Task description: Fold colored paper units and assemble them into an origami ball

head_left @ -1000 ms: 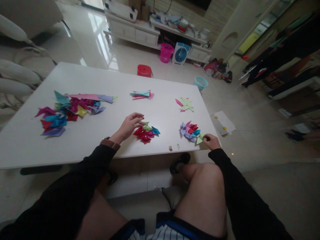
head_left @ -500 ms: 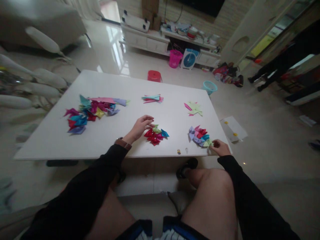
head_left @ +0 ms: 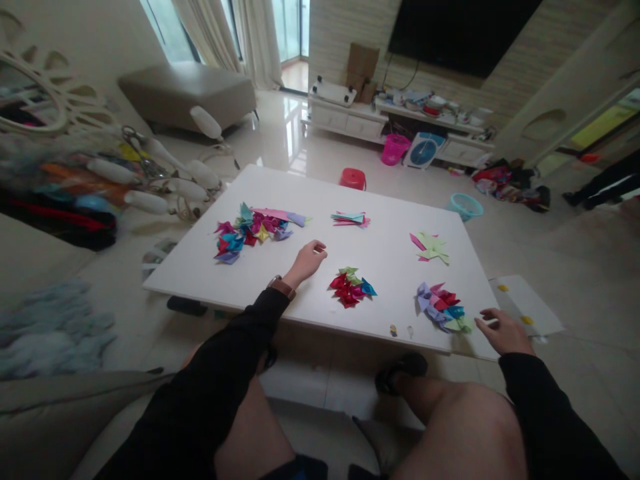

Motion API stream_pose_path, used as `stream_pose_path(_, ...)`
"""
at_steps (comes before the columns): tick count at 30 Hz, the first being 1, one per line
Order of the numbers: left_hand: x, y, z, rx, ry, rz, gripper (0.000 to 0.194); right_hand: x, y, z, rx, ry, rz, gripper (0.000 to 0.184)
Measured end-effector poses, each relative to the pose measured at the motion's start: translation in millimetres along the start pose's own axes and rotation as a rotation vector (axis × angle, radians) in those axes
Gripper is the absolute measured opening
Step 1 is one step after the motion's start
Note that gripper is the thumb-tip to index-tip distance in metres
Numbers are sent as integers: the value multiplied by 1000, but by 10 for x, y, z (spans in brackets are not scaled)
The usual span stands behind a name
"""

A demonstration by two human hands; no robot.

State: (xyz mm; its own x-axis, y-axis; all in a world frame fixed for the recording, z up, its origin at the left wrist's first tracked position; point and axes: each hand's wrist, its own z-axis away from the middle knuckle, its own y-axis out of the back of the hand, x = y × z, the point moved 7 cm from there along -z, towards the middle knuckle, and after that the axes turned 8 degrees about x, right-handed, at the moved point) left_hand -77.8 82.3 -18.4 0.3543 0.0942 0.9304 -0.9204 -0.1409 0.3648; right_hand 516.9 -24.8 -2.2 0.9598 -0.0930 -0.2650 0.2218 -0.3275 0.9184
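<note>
My left hand (head_left: 307, 261), with a brown-strapped watch at the wrist, hovers over the white table (head_left: 280, 287). Its fingers are loosely curved with a gap to the thumb, and nothing shows in them. To its right lies a small cluster of folded paper pieces (head_left: 351, 288) in red, blue and green. Near the table's right edge is my right hand (head_left: 504, 331), thumb and fingers apart. It is just right of a second cluster of folded papers (head_left: 441, 307), lilac, red, blue and light green.
A larger heap of folded papers (head_left: 253, 230) lies at the table's left. Flat paper strips (head_left: 350, 219) are stacked at the back, with light green pieces (head_left: 431, 247) to the right. Two tiny trinkets (head_left: 393, 330) sit by the near edge. A red stool (head_left: 353, 178) stands beyond.
The view has turned left and up. My left hand has drawn off leftward from the small cluster, and my right hand has moved away to the right of its cluster.
</note>
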Motion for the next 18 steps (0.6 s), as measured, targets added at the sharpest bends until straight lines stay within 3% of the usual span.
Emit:
stream_pose_path(2,-159,300,-120,119,-6,-204,28,-336,169,-115,44,81,-31,38)
stream_pose_path(5,-422,710,-255,218,32,-341,40,-1037,354,-215,102,189,-109,32)
stream_pose_path(8,-671,1004,-325,258,95,-451,53,-1810,342,-213,100,289,-232,26)
stream_pose_path(11,-859,1142,-358,257,147,-517,64,-2453,116,-134,41,413,-340,17)
stream_pose_path(13,-938,1157,-384,240,159,-547,66,-2725,-115,-62,-30,470,-398,13)
stream_pose_path(18,-1031,1092,-464,195,179,-584,61,-2898,-608,117,-181,543,-445,12)
